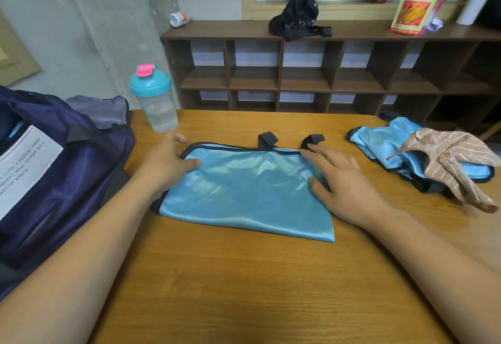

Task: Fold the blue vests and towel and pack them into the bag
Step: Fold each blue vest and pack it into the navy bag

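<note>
Folded blue vest is lying flat mid-table, long edge running left-right, two dark straps sticking out at its far edge. Left hand is resting on the vest's left end: thumb lying on the fabric, fingers relaxed and reaching past the far-left corner, not gripping anything. Right hand is pressing down on the vest's right end, fingers straight and spread, index tip sitting at the far edge just beside the right strap.

Second blue vest is sitting crumpled at the far right of the table, well apart from the folded one. Brown patterned towel is lying bunched on top of it, draping over its right side.

Navy bag is standing open at the left edge, white label facing up. Teal-lidded shaker bottle is standing upright at the far side, between the bag and the folded vest. Brown cubby shelf is running along behind the table.
</note>
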The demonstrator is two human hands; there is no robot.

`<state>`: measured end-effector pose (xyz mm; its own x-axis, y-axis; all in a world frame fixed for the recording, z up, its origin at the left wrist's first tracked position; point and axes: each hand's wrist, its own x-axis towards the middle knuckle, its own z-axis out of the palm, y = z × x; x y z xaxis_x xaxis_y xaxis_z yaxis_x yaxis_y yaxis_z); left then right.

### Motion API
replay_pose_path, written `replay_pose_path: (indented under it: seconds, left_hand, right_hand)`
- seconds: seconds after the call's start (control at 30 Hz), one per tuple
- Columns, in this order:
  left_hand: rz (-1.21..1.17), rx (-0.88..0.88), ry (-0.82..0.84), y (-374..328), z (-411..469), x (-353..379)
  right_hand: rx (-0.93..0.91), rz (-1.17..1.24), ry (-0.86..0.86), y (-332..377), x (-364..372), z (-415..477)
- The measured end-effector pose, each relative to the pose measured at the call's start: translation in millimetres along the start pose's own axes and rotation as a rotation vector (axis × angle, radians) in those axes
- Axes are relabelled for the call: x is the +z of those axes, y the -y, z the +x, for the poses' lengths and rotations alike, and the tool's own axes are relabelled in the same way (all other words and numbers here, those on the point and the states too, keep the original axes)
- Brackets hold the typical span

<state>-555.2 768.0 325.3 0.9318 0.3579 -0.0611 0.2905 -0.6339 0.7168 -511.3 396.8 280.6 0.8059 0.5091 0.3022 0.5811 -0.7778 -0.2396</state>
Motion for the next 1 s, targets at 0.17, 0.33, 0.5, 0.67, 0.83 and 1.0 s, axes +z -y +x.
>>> replay_pose_path:
  seconds: [0.17,0.33,0.5,0.67,0.83,1.0]
  left_hand:
    - [-0.171,0.002,0.108,0.7,2.4,-7.8]
    - [-0.212,0.059,0.224,-10.3,-1.9,-26.2]
    - [-0.292,0.100,0.364,-36.7,-9.0,-38.7]
    - [-0.258,0.126,0.429,-77.0,-16.9,-33.3]
    - [-0.237,0.204,0.486,-123.3,-24.4,-8.4]
    - [-0.141,0.251,0.542,-155.4,-37.3,45.1]
  right_hand:
    - [0.077,0.047,0.092,-2.5,3.0,2.7]
    - [0.109,0.085,0.118,-0.2,1.3,3.1]
    - [0.129,0.205,0.119,-4.4,-1.0,3.5]
    - [0.181,0.385,0.084,-6.6,-5.7,1.3]
    - [0.235,0.437,0.082,-5.9,-7.4,0.3]
    - [0.250,0.442,0.077,-6.5,-9.0,0.9]
